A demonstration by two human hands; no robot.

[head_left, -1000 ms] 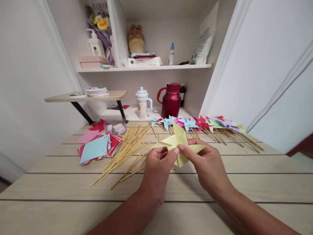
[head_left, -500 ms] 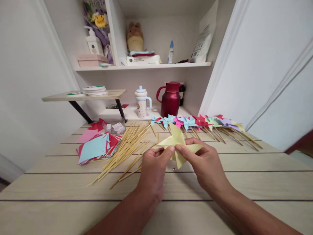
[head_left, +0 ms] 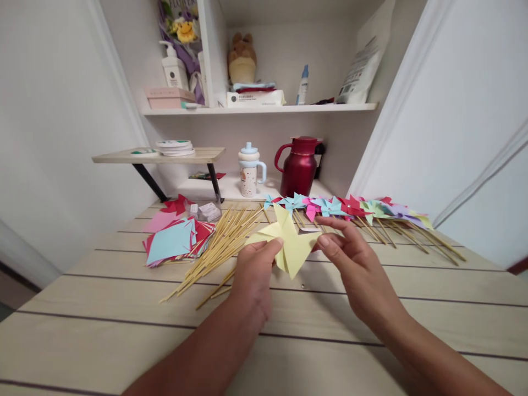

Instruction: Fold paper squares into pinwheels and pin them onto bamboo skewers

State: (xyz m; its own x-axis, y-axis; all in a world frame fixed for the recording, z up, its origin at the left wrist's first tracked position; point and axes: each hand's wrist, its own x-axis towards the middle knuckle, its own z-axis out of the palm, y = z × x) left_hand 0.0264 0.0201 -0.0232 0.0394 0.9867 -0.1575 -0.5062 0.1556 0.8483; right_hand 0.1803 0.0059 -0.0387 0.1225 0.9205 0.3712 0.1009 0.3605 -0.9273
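Observation:
A pale yellow paper pinwheel [head_left: 293, 248] is held up above the table, partly folded, with its right blade spread flat. My left hand [head_left: 256, 275] grips it near the middle, thumb on top and the other fingers behind the paper. At the right blade's corner, the thumb and fingers of my right hand [head_left: 350, 264] close on the tip, with the index finger raised off it. A tiny shiny piece [head_left: 302, 285] lies on the table below the paper. Bamboo sticks [head_left: 218, 250] lie in a loose pile to the left of my hands.
Colored pinwheels on sticks [head_left: 330, 207] line the back right. At left lie stacked paper squares [head_left: 170, 242] and a clear box [head_left: 206, 211]. A red thermos jug [head_left: 299, 168] and a speckled cup [head_left: 248, 179] stand behind, near a small raised wooden shelf [head_left: 210, 155].
The right blade, folded in to the middle before, has opened out flat. My right hand has moved right from the center to that blade's corner. The view has shifted slightly.

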